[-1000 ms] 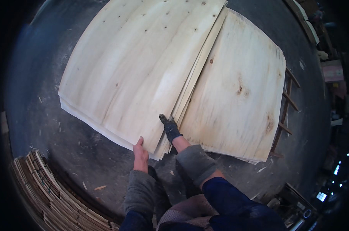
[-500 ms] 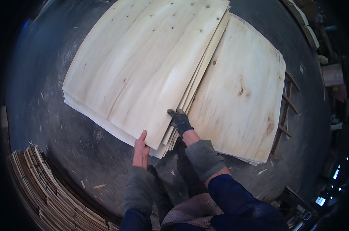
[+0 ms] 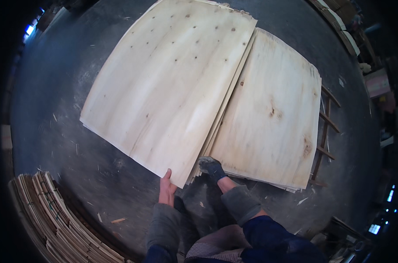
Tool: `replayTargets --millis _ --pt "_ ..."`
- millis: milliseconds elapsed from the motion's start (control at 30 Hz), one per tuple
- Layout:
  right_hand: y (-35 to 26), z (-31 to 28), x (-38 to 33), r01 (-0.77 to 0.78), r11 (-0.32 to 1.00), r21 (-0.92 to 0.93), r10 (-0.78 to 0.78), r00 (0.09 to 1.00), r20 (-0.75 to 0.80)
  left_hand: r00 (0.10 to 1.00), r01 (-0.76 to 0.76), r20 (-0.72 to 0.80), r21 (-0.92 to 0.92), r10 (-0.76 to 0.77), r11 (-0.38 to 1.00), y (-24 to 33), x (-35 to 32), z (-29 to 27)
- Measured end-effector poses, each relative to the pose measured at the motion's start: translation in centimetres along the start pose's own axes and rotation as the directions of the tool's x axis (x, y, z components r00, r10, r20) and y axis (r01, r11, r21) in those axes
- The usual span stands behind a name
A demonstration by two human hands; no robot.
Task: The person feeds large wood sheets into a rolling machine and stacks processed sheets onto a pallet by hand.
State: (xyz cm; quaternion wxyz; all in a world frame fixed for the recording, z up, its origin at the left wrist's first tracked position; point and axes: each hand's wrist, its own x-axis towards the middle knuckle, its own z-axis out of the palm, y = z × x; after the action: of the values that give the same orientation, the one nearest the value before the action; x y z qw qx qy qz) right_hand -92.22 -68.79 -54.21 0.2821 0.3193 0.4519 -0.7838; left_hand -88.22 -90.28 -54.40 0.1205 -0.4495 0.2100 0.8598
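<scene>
My left hand (image 3: 167, 189) is bare and closed on the near edge of a large, pale wood veneer sheet (image 3: 164, 96), its thumb on top and its fingers hidden underneath. The sheet has small dark knots and lies over other sheets, whose edges show along its right side. My right hand (image 3: 210, 168), in a dark glove, is at the right edge near the close corner, its fingers curled against the sheet edges. What exactly those fingers hold is partly hidden. Right of this pile lies a second stack of veneer sheets (image 3: 269, 114) with brown knots.
A brown wooden frame (image 3: 325, 131) sticks out beyond the right stack. Bundled thin wood strips (image 3: 54, 215) lie at the lower left. Wood scraps (image 3: 118, 220) are scattered over the dark floor. Boards and boxes (image 3: 376, 83) stand at the far right.
The top sheet has shifted toward me, covering the lower sheets that stuck out along its near edge. My left hand came nearer with it; my right hand moved down the right edge.
</scene>
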Motion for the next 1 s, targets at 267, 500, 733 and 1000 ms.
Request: replayTargets --millis 267,500,733,1000 --pt "2.0 -7.1 -5.1 0.115 0.850 -0.514 -0.129 0.992 0.009 0.999 -0.030 0.023 -0.073 0.032 0.997 -1.7 6.5 1.6" --pt "-0.1 -6.7 -6.6 -0.015 0.981 -0.192 0.015 1.000 0.003 0.952 -0.295 -0.050 0.136 0.303 0.946 0.3 -1.2 8.1" --pt "-11.2 2.0 -3.6 0.011 0.882 0.472 -0.022 1.000 0.017 0.968 -0.188 -0.110 0.282 0.226 0.941 5.2 -17.7 4.2" --pt "-16.8 1.8 -3.7 0.213 0.870 0.444 -0.200 0.977 -0.078 0.913 0.180 -0.396 0.171 -0.100 0.969 11.9 -38.0 -15.4"
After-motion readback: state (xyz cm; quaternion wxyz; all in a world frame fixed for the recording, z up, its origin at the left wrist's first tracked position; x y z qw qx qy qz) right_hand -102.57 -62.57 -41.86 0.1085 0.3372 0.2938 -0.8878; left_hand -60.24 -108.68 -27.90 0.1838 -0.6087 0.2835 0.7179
